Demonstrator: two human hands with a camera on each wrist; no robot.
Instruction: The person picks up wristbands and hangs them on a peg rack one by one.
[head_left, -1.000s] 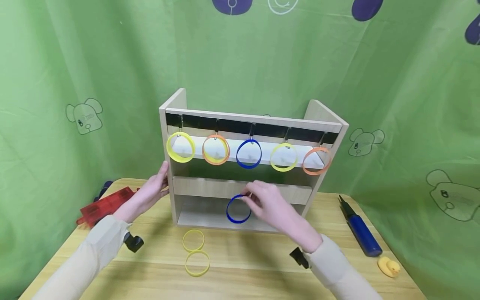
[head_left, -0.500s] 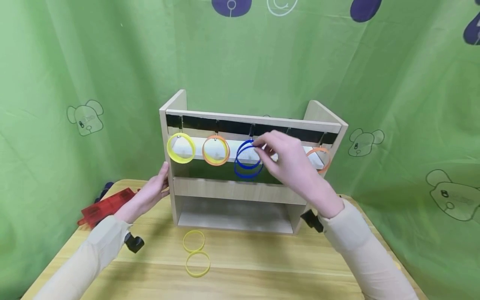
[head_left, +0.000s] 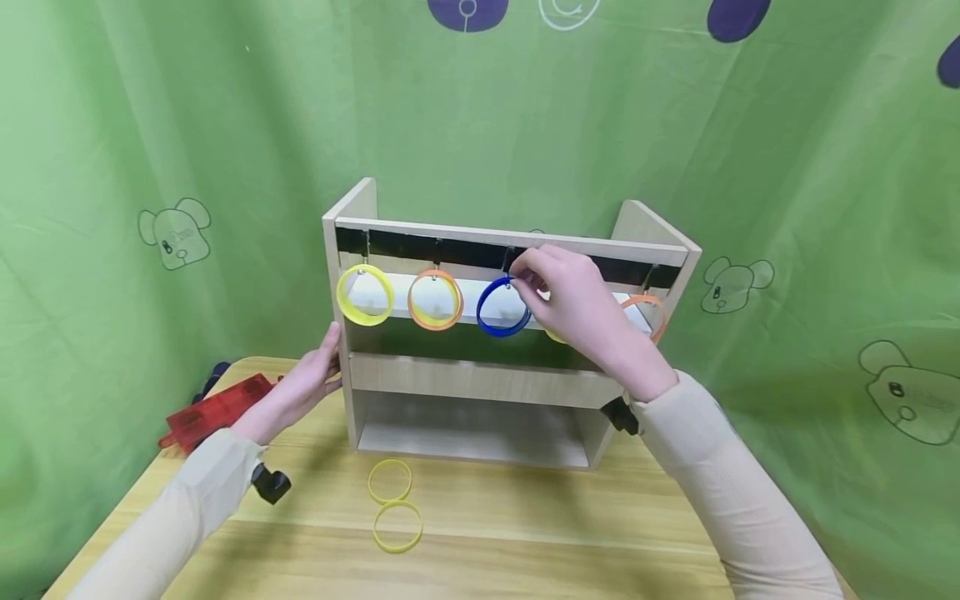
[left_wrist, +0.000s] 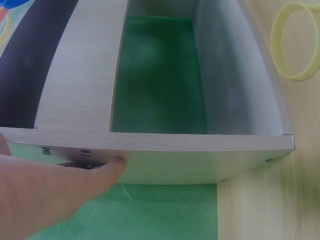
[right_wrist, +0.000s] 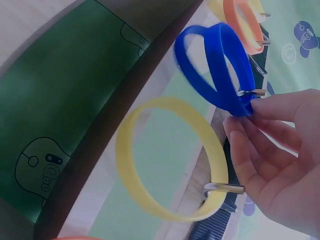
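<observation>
My right hand (head_left: 581,304) pinches a blue ring at the middle hook of a wooden rack (head_left: 480,377). In the right wrist view, two blue rings (right_wrist: 216,55) overlap there, one tilted from the other, with thumb and fingertips just below the metal hook (right_wrist: 252,92). A yellow ring (right_wrist: 125,165) hangs on the neighbouring hook, partly behind my hand in the head view. My left hand (head_left: 303,382) rests against the rack's left side panel (left_wrist: 170,165), thumb along it and holding no ring.
Other hooks carry yellow rings (head_left: 365,320), orange and yellow rings (head_left: 412,308), and an orange ring (head_left: 660,321). Two yellow rings (head_left: 398,549) lie on the table before the rack. A red translucent object (head_left: 217,408) lies left; green curtain surrounds the table.
My right hand has lifted a blue ring from low before the rack up to the middle hook, where it now nearly lines up with the hanging blue ring. My left hand stays put.
</observation>
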